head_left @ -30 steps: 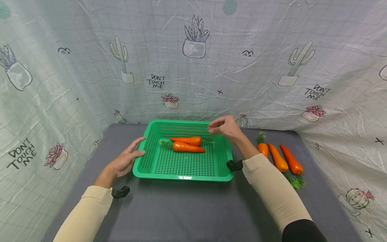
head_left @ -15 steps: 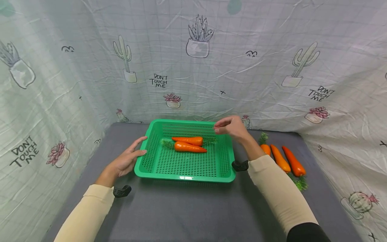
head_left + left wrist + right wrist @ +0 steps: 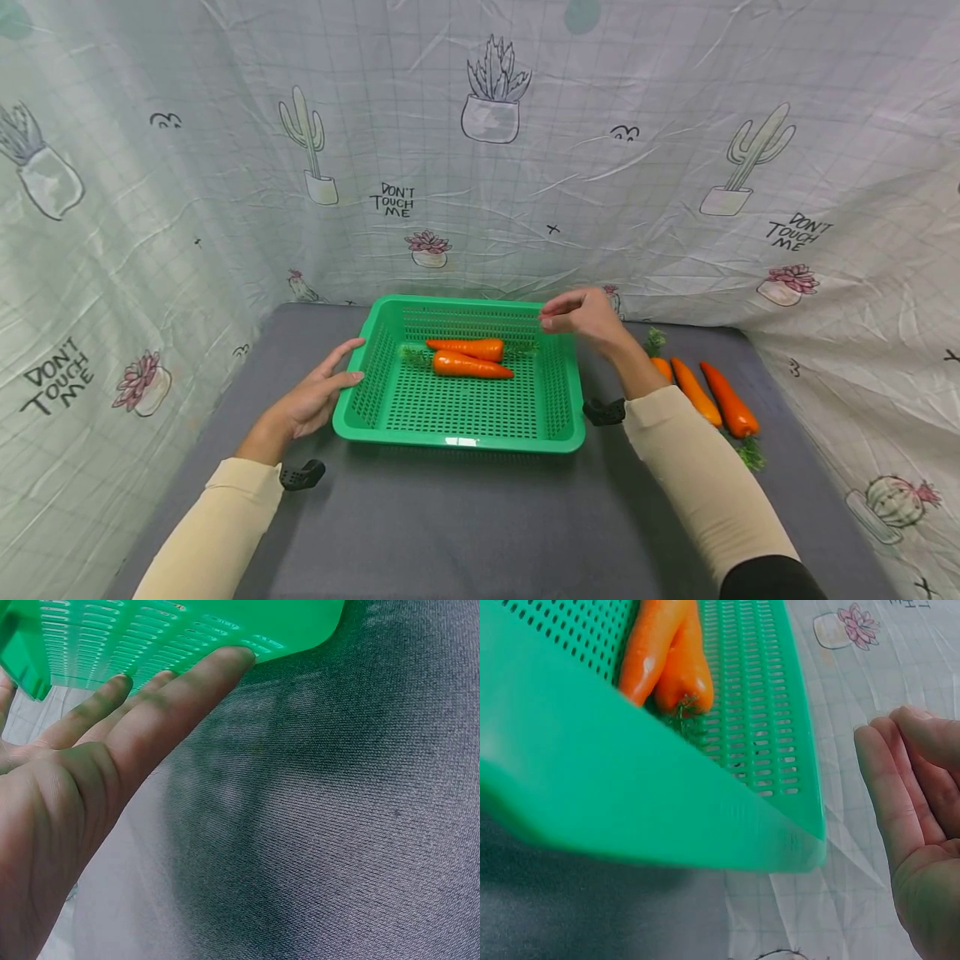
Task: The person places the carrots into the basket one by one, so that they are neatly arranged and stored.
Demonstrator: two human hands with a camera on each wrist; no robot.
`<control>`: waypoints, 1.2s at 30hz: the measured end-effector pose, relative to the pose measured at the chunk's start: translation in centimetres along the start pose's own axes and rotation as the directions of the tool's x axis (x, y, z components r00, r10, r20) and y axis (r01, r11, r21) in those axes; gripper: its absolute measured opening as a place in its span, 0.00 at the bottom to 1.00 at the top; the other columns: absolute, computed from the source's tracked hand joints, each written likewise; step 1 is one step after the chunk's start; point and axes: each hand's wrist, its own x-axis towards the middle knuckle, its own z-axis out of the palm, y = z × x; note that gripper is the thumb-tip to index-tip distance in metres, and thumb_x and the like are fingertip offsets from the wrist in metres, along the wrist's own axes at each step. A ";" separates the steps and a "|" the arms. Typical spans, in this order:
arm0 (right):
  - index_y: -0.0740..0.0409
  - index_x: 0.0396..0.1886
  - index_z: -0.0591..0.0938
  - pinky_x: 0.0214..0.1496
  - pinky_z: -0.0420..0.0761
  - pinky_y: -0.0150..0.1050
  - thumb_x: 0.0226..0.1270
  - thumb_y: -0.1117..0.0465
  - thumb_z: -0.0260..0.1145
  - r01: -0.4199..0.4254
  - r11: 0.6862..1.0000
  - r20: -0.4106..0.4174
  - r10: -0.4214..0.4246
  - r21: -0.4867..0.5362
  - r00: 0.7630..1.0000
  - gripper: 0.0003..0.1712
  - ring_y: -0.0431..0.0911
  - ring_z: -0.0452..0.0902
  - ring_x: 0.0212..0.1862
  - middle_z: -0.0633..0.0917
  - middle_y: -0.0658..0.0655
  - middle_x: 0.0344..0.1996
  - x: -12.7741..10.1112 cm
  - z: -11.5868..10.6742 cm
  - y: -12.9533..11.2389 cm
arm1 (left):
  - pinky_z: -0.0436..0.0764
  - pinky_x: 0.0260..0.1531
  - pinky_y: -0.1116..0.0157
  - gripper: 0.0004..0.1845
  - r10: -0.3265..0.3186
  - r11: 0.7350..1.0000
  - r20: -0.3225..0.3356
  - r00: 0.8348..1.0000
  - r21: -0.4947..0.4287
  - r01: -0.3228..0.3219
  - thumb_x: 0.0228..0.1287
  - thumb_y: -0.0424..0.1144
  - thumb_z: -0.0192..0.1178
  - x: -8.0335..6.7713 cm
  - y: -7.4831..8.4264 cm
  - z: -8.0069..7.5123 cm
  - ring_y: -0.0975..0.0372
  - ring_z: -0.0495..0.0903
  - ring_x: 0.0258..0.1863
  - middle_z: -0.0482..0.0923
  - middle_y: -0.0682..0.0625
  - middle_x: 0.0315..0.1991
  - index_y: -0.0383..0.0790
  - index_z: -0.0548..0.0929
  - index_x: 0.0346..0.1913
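The green basket (image 3: 517,443) sits level on the grey table (image 3: 450,521), midway between the hands. Inside, toward the far side of the base, the front carrot (image 3: 467,365) and the rear carrot (image 3: 472,348) lie against each other, leafy ends pointing opposite ways. The left hand (image 3: 309,402) rests spread fingertips against the basket's outer left wall, fingers extended and not wrapped round the rim. The right hand (image 3: 592,318) hangs by the far right corner, clear of the rim, fingertips drawn near one another with nothing visible between them. On the table to the right lie a red-orange carrot (image 3: 729,402), a middle carrot (image 3: 696,392) and a third carrot (image 3: 660,368) partly hidden behind the right arm. The step in hand is judged to be loading. For sound execution, the left hand should keep light contact to check sliding; the right should grip each carrot by its thick body, not its leaves, clear the rim and lower it gently into the near space.
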 end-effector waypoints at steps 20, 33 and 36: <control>0.77 0.54 0.84 0.53 0.89 0.47 0.65 0.71 0.73 0.001 1.000 -0.031 -0.002 -0.027 1.000 0.20 0.39 0.89 0.36 0.90 0.45 0.31 -1.1 -2.1 1.0 | 0.85 0.54 0.55 0.39 0.018 0.999 0.004 1.000 0.038 -0.018 0.83 0.45 0.53 0.0 -0.2 -0.2 0.58 0.82 0.61 0.51 0.31 0.80 0.68 0.43 0.84; 0.77 0.55 0.84 0.46 0.89 0.38 0.65 0.68 0.75 0.013 0.999 -0.053 -0.016 -0.049 0.998 0.22 0.39 0.89 0.36 0.91 0.50 0.35 -2.1 -3.4 1.6 | 0.86 0.53 0.55 0.39 0.011 1.000 0.009 1.000 0.019 -0.012 0.83 0.43 0.52 0.0 -0.2 -0.2 0.58 0.83 0.59 0.52 0.30 0.80 0.68 0.42 0.84; 0.79 0.56 0.83 0.47 0.89 0.38 0.64 0.69 0.75 0.014 0.998 -0.054 -0.017 -0.054 0.998 0.23 0.39 0.89 0.36 0.91 0.47 0.34 -2.3 -3.7 1.7 | 0.86 0.53 0.54 0.39 0.010 1.000 0.008 1.000 0.020 -0.011 0.83 0.43 0.52 0.0 -0.2 -0.2 0.57 0.83 0.59 0.52 0.30 0.80 0.68 0.42 0.84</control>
